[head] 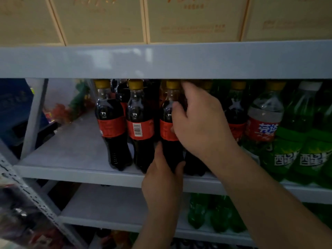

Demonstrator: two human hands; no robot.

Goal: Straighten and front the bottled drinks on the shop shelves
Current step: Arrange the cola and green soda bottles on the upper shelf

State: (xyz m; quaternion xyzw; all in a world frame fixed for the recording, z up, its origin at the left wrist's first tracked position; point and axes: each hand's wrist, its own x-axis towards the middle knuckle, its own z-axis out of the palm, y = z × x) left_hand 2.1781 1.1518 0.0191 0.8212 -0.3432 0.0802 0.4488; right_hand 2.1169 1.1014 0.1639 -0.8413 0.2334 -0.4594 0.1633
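Dark cola bottles with red labels and yellow caps stand in a row at the front of the middle shelf (75,169). My left hand (162,175) grips the base of the third cola bottle (168,114) from below. My right hand (199,123) wraps the upper body of a cola bottle just right of it, hiding most of that bottle. The leftmost cola bottle (112,126) and the second one (140,126), whose barcode faces out, stand free. Another cola bottle (235,112) shows right of my right hand.
An orange-labelled clear bottle (264,121) and green bottles (298,155) fill the shelf's right side. More green bottles (213,212) stand on the shelf below. Beige boxes (194,20) sit on the top shelf. A grey upright (34,115) bounds the left end.
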